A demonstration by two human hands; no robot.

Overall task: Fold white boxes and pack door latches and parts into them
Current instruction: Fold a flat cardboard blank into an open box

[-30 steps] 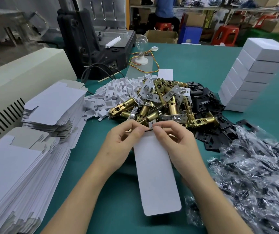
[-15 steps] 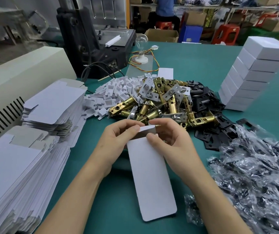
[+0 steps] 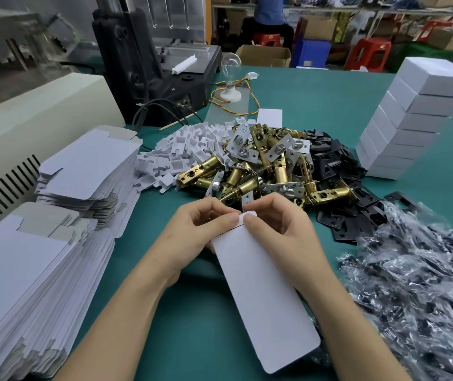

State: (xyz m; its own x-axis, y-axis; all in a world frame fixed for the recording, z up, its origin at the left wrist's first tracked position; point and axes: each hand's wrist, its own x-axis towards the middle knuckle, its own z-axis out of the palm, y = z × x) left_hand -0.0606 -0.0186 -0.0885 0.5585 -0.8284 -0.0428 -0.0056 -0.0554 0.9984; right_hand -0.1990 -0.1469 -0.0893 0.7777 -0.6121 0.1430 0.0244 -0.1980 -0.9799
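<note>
Your left hand (image 3: 200,233) and right hand (image 3: 281,229) are close together, thumbs nearly meeting. Both pinch the far end of a flattened white box (image 3: 263,295), where a small rounded flap (image 3: 249,215) shows between your thumbs. The box's long axis runs from that pinched end back toward you and slightly to your right, and its rounded near end lies between your forearms. Just beyond your fingers is the heap of brass door latches (image 3: 261,171) on the green table (image 3: 316,105), with white plastic pieces (image 3: 187,149) to its left and black plates (image 3: 338,171) to its right. Clear bags of dark parts (image 3: 425,284) are piled at your right, flat box blanks (image 3: 27,270) are stacked at your left, and a column of closed white boxes (image 3: 412,114) stands far right.
</note>
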